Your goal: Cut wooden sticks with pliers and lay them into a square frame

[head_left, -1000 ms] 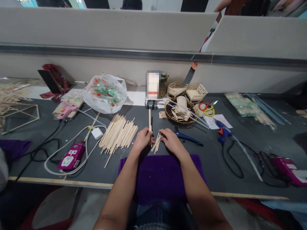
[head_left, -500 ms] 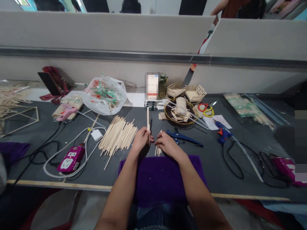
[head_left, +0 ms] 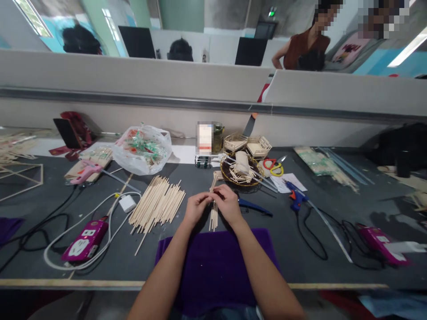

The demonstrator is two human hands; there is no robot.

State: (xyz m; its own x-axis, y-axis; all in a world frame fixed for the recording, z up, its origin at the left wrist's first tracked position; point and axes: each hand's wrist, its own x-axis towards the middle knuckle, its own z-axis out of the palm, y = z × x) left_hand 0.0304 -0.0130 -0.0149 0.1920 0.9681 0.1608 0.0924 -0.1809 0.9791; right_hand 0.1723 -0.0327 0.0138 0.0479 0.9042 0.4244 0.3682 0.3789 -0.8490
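My left hand [head_left: 197,208] and my right hand [head_left: 227,205] meet over the dark table, their fingertips pinched together around thin wooden sticks [head_left: 214,182]. The sticks' upper ends show above my fingers. Below the hands, several short sticks [head_left: 213,220] point toward me; which of these are gripped and which lie on the table I cannot tell. A large pile of similar sticks [head_left: 156,202] lies left of my left hand. Close by on the right is a blue-handled cutter [head_left: 255,206], partly hidden behind my right hand. A purple cloth [head_left: 216,271] lies under my forearms.
Behind my hands stand a basket [head_left: 225,175] of small wooden pieces and a phone [head_left: 204,138]. Scissors [head_left: 276,169] and a blue glue gun [head_left: 296,195] lie right. Leftward are a plastic bag [head_left: 123,155], pink glue gun [head_left: 85,172] and pink power strip [head_left: 85,242] with cords.
My left hand, earlier holding upright sticks apart from my right hand, now meets it at the fingertips. The sticks sit lower between my hands. The view has tilted upward.
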